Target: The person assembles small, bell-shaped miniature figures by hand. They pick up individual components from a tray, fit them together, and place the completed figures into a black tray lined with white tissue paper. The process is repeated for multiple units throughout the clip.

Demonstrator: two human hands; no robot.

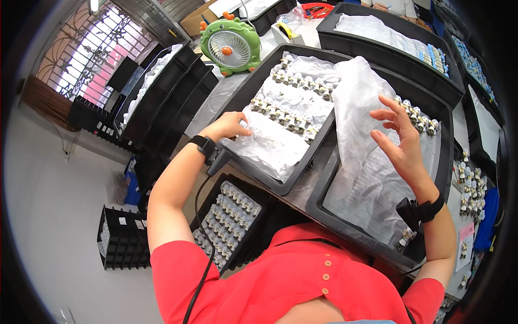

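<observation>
My left hand [227, 127] is closed at the left edge of a black tray [280, 187], over its crumpled white lining sheet [267, 148]. Something small and pale shows at its fingertips, too hidden to name. Rows of small figurines [286, 117] with white tops and dark bases stand in this tray. My right hand [400, 141] is raised over the second black tray [345, 224], fingers spread and holding nothing. Beside it, a loose white sheet [359, 102] rises in a fold between the trays. More figurines [418, 116] stand in the second tray's far right part.
A green animal-shaped fan [231, 45] stands behind the trays. Below the table edge sits a crate of pale figurines [229, 216]. Loose figurines [470, 186] lie at the right. Stacked black trays [162, 100] stand at the left, and another person [396, 6] is at the far side.
</observation>
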